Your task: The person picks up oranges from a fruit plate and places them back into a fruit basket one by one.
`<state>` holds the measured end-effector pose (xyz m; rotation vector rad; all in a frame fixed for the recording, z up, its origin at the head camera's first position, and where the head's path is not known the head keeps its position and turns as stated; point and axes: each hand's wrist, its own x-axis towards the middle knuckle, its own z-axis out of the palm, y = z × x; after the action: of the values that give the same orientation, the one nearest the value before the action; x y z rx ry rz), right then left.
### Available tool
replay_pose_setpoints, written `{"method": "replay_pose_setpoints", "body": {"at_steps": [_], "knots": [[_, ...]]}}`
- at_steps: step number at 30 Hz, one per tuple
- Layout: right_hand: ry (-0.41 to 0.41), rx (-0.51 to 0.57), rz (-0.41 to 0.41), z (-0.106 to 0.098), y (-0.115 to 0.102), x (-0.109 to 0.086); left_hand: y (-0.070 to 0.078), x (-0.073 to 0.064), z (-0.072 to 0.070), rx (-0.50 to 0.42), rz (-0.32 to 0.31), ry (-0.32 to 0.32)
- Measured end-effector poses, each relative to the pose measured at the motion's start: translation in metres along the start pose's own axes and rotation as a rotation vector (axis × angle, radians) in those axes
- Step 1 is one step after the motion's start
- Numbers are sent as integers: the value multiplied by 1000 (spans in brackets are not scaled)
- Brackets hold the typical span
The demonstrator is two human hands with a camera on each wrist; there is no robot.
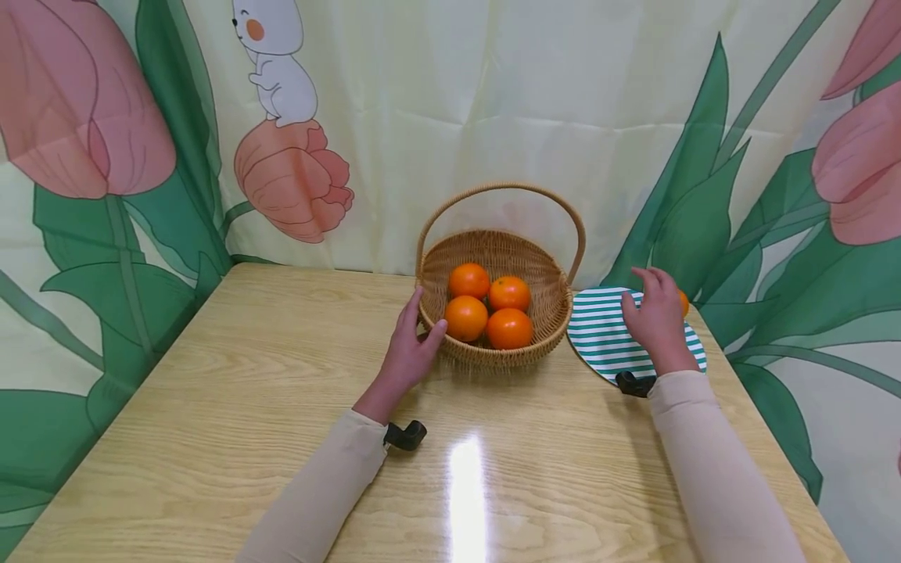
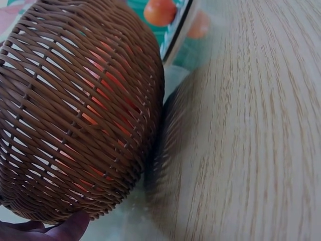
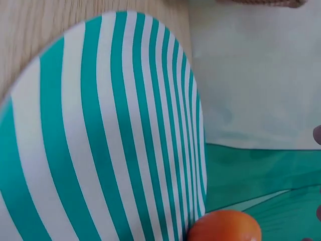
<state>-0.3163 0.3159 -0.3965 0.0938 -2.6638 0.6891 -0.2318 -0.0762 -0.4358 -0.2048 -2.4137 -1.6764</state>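
A wicker basket (image 1: 486, 356) with a tall arched handle stands on the table, and several oranges (image 1: 510, 328) lie inside it. My left hand (image 1: 411, 349) rests against the basket's left side, thumb spread from the fingers near the rim. In the left wrist view, fingertips (image 2: 72, 228) touch the woven wall. To the right, my right hand (image 1: 658, 320) is above a round green-and-white striped mat (image 1: 601, 332), fingers loosely bent and nothing held. One orange (image 3: 225, 227) sits at the mat's far edge, mostly hidden behind that hand in the head view.
The light wooden table (image 1: 281, 407) reaches back to a curtain (image 1: 493, 117) printed with tulips and a white animal. The basket's handle (image 1: 501, 188) rises in front of the curtain. Black wrist cameras (image 1: 406, 435) sit at both sleeve cuffs.
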Motion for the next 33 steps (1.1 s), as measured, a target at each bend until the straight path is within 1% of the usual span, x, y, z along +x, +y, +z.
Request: {"method": "replay_pose_setpoints", "body": {"at_steps": [3, 7, 10, 14, 20, 27, 33], "knots": [[-12, -12, 29, -1, 7, 4, -1, 1, 0, -13, 6, 0], [-31, -14, 90, -2, 14, 9, -2, 1, -1, -18, 13, 1], [-52, -19, 134, -2, 20, 11, -1, 1, -1, -13, 6, 3], [-74, -26, 174, -1, 31, 14, 0, 1, -1, -24, 2, 3], [-105, -43, 204, 0, 46, 16, -2, 1, 1, -22, 6, -10], [-152, -18, 265, 4, 52, 18, -2, 1, 1, -22, -3, -6], [-171, -8, 269, 8, 59, 21, -4, 1, 2, -19, 3, 6]]}}
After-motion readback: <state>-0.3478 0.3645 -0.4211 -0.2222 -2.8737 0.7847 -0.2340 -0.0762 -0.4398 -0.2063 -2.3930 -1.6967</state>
